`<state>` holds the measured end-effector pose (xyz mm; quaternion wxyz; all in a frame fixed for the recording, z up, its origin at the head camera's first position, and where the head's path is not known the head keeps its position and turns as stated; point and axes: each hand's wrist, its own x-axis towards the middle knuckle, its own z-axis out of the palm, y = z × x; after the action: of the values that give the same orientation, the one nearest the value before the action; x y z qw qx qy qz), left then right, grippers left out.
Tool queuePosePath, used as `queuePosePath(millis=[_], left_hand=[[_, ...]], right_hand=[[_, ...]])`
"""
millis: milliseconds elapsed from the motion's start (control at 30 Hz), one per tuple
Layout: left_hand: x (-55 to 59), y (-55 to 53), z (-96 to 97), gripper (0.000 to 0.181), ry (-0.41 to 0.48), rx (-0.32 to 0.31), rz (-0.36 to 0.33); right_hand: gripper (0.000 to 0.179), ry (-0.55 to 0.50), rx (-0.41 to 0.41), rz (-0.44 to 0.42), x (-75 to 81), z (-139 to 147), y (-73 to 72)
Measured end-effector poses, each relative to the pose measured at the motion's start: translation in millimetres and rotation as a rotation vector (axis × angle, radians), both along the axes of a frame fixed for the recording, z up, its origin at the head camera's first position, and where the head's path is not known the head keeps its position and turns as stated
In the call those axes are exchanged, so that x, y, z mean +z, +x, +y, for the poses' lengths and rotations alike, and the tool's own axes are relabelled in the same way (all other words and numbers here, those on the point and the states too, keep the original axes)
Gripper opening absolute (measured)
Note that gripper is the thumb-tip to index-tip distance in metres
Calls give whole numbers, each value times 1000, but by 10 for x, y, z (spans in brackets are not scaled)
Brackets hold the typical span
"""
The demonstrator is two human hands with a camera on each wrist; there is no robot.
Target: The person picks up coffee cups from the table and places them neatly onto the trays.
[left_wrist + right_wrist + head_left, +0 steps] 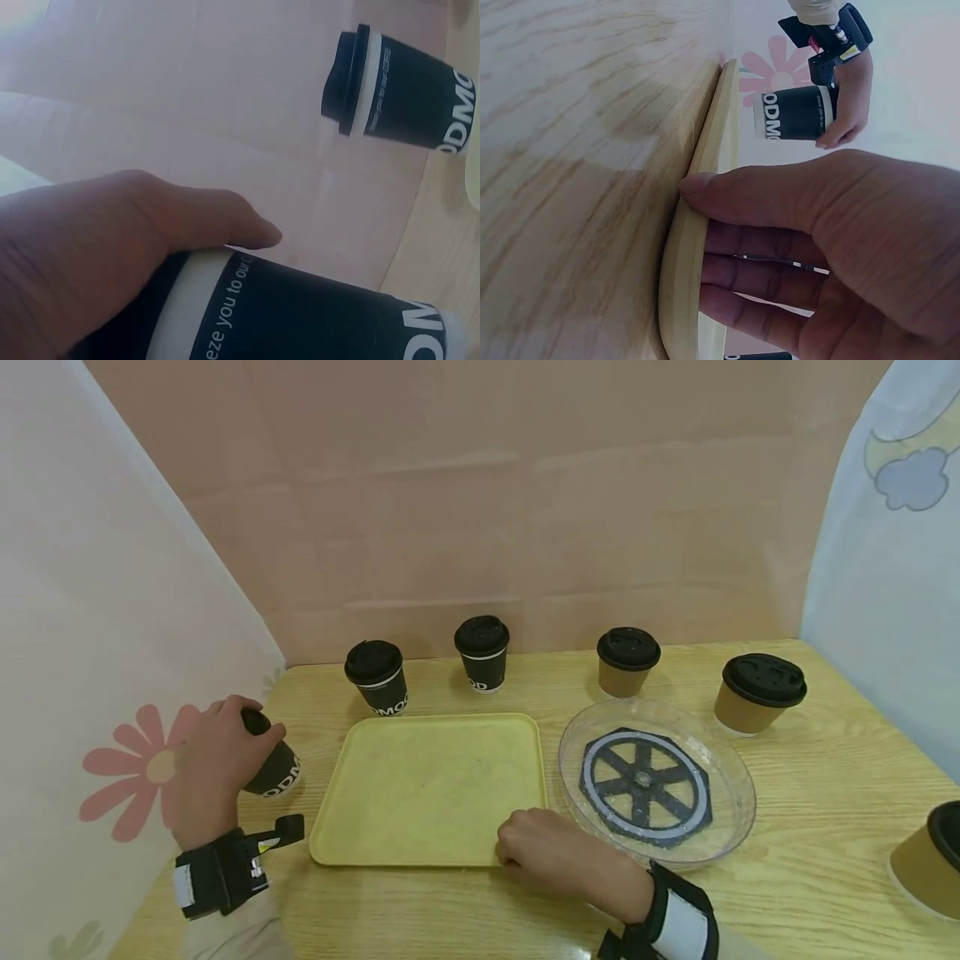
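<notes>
My left hand (221, 760) holds a black paper coffee cup (300, 315) around its lid, left of the yellow tray (427, 789). White lettering runs along the cup's lower part, and the hand covers much of the lid. Whether its base touches the table I cannot tell. At the tray's near right corner, my right hand (551, 860) pinches the rim. In the right wrist view its thumb (735, 196) presses the outer edge while the fingers lie on the inner side. Nothing lies on the tray.
Two more black cups (377, 681) (482, 652) stand behind the tray. Right of it is a round clear dish (738, 802) with a dark spoked wheel-like pattern. Brown cups with black lids (626, 660) (753, 697) (926, 860) stand behind it and towards the right edge. Cloth walls enclose the table.
</notes>
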<state>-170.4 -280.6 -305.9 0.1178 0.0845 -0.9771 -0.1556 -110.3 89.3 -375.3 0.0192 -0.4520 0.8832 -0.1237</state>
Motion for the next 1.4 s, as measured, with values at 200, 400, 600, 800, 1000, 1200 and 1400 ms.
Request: queuePosePath(millis=[200, 400, 600, 800, 1000, 1200, 1400], left_hand=[[40, -61, 208, 45, 5, -38, 48], [31, -97, 354, 44, -32, -89, 82], [16, -133, 470, 43, -38, -128, 110], [-18, -186, 584, 44, -45, -150, 115], [-67, -245, 731, 43, -57, -190, 120], [-82, -260, 853, 41, -50, -223, 90], [-134, -289, 923, 40, -81, -258, 58]], right_hand=[[50, 2, 11, 11, -18, -8, -6], [50, -1, 12, 21, -11, -13, -3], [49, 2, 13, 24, -2, -11, 0], [49, -4, 11, 10, -4, -7, -3], [50, 0, 10, 18, -4, -3, -3], [50, 0, 0, -2, 6, -3, 5], [49, 3, -4, -2, 5, 0, 6]])
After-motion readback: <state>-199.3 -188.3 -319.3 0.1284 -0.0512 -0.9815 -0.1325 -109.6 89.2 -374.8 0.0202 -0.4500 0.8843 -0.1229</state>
